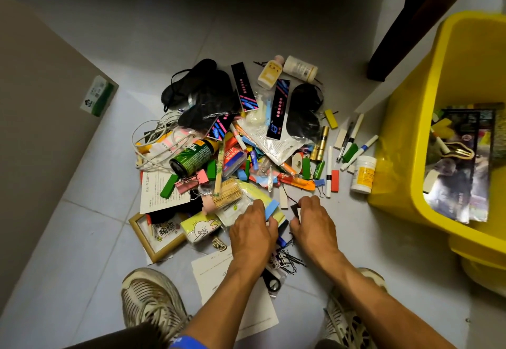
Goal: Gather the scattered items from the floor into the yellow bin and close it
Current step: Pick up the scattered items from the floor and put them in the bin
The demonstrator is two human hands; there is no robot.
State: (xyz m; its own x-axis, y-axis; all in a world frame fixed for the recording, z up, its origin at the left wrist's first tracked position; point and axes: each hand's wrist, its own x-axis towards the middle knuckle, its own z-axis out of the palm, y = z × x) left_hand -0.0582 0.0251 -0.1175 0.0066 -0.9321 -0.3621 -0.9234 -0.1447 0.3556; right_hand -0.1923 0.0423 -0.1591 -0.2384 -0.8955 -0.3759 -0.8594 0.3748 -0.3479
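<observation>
I have both hands down at the near edge of the pile (235, 140), which lies heaped on the tiled floor (82, 239) between my shoes, with the yellow bin (405, 173) standing open to my right and already holding some glossy printed sheets. My left hand (253, 235) curls its fingers round a flat stack topped by a blue card (271, 209), thumb pinching the near edge; my right hand (315, 224) pinches a small dark card (295, 210) between thumb and fingers. To do this scoop well, I judge I should draw the two hands together under the flat things, lift them level so nothing slides off, and swing right over the bin's rim before letting go; the loose black hairpins (290, 259) just below my wrists will likely need a separate pinch. Little writing reads clearly: the green can (191, 156) carries Chinese characters I cannot make out, the white pill bottle (362, 174) beside the bin has a yellow label too small to read, the framed picture (158, 235) shows two bold Chinese characters, and a small metal charm (219, 244) may spell "Good", though the blur leaves me unsure.
</observation>
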